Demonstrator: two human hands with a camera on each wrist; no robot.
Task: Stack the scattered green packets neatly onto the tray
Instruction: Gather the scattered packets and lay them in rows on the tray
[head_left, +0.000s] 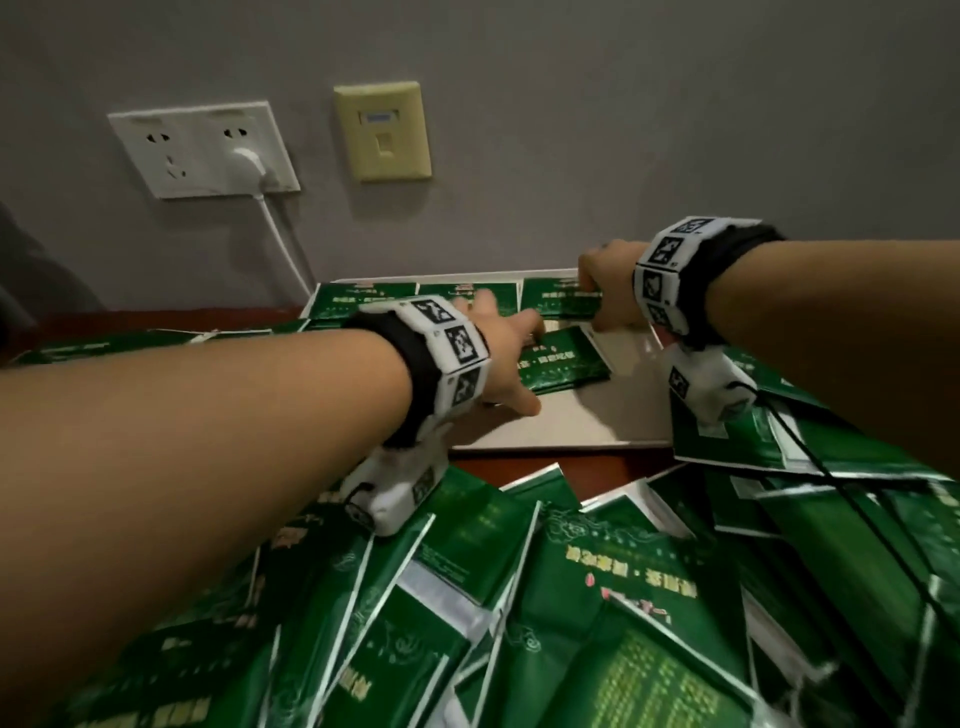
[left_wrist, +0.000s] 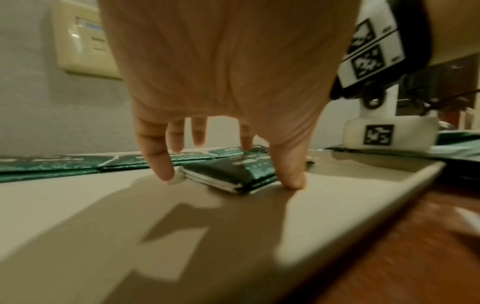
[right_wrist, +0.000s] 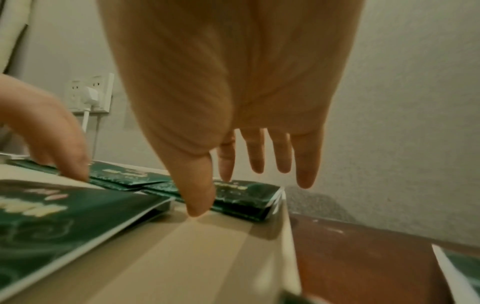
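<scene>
Green packets (head_left: 519, 597) lie in a loose, overlapping heap across the near part of a red-brown table (head_left: 597, 465), from 8 o'clock round to 4 o'clock in the head view. Beyond the heap, at about 12 o'clock, sits a pale beige tray (head_left: 566, 421). A row of packets (head_left: 363, 301) already lines the tray's far edge, close to the grey wall (head_left: 571, 130).

The left hand (head_left: 506, 358) reaches over the tray with straight, spread fingers. They rest on a small stack of packets (left_wrist: 233, 170) lying at a slant on the tray floor; the thumb (left_wrist: 288, 170) and little finger (left_wrist: 158, 162) come down at either side of the stack, tips touching the tray.

The right hand (head_left: 608, 291) is at the tray's far right corner, about 1 o'clock. Its fingers are straight and slightly apart, pointing down over a packet pile at the corner (right_wrist: 244, 195); the thumb (right_wrist: 197, 189) touches that pile's near edge.

On the wall at 10 o'clock is a white socket plate (head_left: 202, 148) with a white plug and cable (head_left: 254, 166), and beside it a cream-coloured wall plate (head_left: 384, 130).
</scene>
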